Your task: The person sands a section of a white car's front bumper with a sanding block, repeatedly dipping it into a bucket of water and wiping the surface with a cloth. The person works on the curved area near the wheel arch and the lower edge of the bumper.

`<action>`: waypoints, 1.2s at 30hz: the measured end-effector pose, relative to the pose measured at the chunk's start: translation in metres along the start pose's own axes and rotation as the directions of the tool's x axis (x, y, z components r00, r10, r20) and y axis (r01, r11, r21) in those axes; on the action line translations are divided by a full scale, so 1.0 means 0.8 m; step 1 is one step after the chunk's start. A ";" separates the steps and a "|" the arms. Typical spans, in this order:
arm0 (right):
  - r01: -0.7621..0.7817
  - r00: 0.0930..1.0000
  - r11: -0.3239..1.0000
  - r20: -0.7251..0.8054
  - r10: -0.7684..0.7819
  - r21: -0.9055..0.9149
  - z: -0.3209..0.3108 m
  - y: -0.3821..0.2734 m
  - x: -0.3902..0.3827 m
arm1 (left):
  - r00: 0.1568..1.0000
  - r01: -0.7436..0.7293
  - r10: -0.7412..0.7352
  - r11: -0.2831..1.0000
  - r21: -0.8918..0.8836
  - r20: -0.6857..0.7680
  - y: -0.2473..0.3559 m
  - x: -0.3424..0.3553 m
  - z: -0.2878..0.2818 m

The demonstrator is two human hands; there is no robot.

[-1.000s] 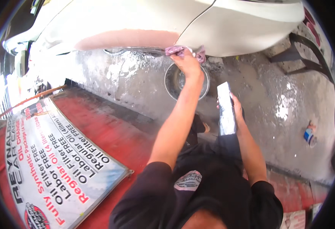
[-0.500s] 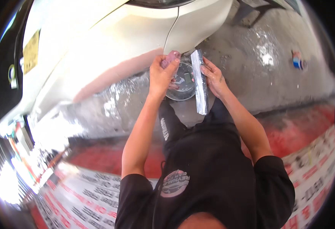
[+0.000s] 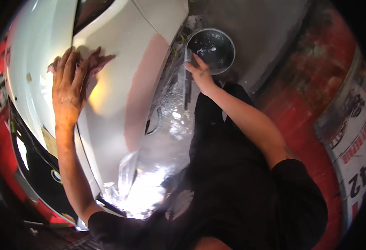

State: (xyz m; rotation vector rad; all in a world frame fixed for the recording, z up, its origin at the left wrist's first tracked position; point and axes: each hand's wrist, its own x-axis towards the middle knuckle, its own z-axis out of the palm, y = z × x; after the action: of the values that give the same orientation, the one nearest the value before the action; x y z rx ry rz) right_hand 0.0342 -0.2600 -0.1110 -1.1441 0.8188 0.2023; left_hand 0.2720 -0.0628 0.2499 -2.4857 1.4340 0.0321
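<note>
My left hand point(image 3: 69, 89) lies stretched out over a crumpled pink cloth point(image 3: 99, 62), pressing it against the white car body point(image 3: 112, 91). Cloth edges stick out on both sides of the fingers. In my right hand point(image 3: 202, 75) is a long, narrow, flat bar point(image 3: 187, 85), turned nearly edge-on and hanging down from the fingers and thumb. This hand is beside the near left rim of a round bucket point(image 3: 232, 54) with dark water inside. A dull pink patch point(image 3: 143, 96) runs along the lower edge of the car's panel, between my two hands.
Wet grey floor point(image 3: 260, 41) surrounds the bucket. Clear plastic sheeting point(image 3: 126, 171) hangs by the car's lower edge. A yellowish paper piece point(image 3: 49, 141) is stuck to the car at left. Red flooring point(image 3: 291, 121) and a printed banner point(image 3: 349, 154) lie to the right.
My view has swung leftward along the car. My left hand has gone from above the bucket, cloth bunched in it, to the car's surface. My right hand still holds the bar, now edge-on.
</note>
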 end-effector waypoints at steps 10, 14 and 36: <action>0.301 0.949 0.940 -0.148 -0.279 0.160 0.145 -0.001 -0.064 | 0.978 -0.209 0.209 0.977 0.036 -0.024 -0.030 -0.008 0.014; 0.311 0.892 0.950 -0.339 -0.300 -0.022 0.178 -0.020 -0.050 | 0.968 -0.249 0.249 0.968 -0.011 0.002 -0.033 0.001 0.004; 0.390 0.797 0.920 -0.482 -0.364 -0.050 0.195 -0.019 -0.037 | 0.906 -0.401 0.419 0.898 -0.183 0.068 -0.091 -0.012 -0.013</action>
State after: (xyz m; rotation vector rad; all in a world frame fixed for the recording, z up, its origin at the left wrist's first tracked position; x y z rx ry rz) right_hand 0.0950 -0.1240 -0.0541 -1.3048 1.0034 -0.4605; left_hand 0.3278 -0.0225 0.2778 -2.2102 1.9515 0.3752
